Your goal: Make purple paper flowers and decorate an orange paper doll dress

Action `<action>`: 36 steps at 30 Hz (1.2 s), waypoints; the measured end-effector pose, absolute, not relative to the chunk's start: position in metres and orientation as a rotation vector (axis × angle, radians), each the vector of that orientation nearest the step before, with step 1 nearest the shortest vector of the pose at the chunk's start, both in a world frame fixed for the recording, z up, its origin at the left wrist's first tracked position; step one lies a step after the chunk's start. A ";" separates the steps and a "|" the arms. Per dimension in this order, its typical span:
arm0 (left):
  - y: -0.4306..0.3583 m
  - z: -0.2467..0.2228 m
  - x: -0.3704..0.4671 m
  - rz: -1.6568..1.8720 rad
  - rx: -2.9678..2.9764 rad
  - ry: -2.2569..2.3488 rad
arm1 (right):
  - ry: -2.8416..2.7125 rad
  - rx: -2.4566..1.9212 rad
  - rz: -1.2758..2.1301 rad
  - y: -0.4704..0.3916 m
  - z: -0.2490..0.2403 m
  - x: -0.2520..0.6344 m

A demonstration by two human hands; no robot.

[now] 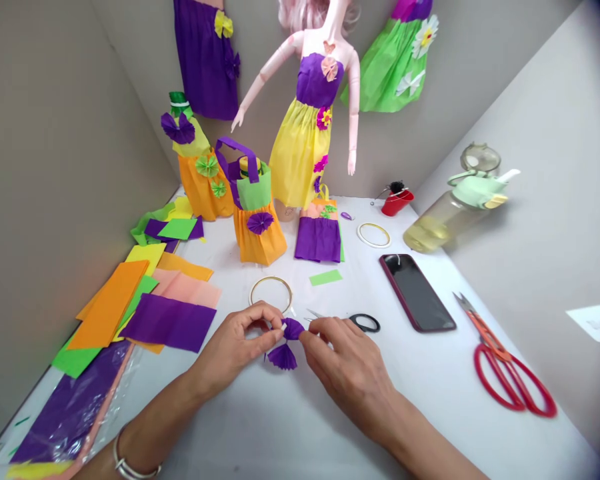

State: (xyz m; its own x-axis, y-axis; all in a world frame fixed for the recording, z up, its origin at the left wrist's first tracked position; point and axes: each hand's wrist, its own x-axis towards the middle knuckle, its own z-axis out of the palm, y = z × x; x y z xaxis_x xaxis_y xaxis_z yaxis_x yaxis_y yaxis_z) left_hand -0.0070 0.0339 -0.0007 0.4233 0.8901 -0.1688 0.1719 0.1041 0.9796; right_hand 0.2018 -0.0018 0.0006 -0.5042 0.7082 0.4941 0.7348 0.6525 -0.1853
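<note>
One pleated purple piece, its upper part pinched between the left hand and right hand, at the desk, near a gold-coloured bangle and black-handled scissors.

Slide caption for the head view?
Left hand and right hand hold pleated purple material near black-handled scissors on a white table.

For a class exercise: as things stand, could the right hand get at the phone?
Probably yes. The phone lies uncovered just beyond the right hand, with bare table between, though that hand would likely have to release the purple pleated piece first.
</note>
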 end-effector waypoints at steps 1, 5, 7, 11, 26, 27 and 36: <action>0.034 0.000 -0.007 0.712 1.361 1.033 | -2.288 -1.144 0.000 -0.002 0.000 0.201; 0.033 0.002 -0.006 0.743 1.297 1.050 | -2.059 -1.230 0.522 -0.003 0.002 0.199; 0.032 0.002 -0.005 0.758 1.309 1.062 | -1.876 -1.303 0.815 -0.002 0.004 0.198; 0.030 0.001 -0.002 0.799 1.388 1.086 | -1.507 -1.382 1.333 0.003 0.009 0.197; 0.023 0.000 0.003 0.826 1.637 1.137 | -1.129 -1.245 1.682 0.011 0.005 0.186; 0.023 0.000 0.003 0.820 1.639 1.143 | -1.114 -1.247 1.686 0.011 0.006 0.186; 0.021 -0.001 0.004 0.794 1.692 1.127 | -1.126 -1.291 1.600 0.011 0.008 0.184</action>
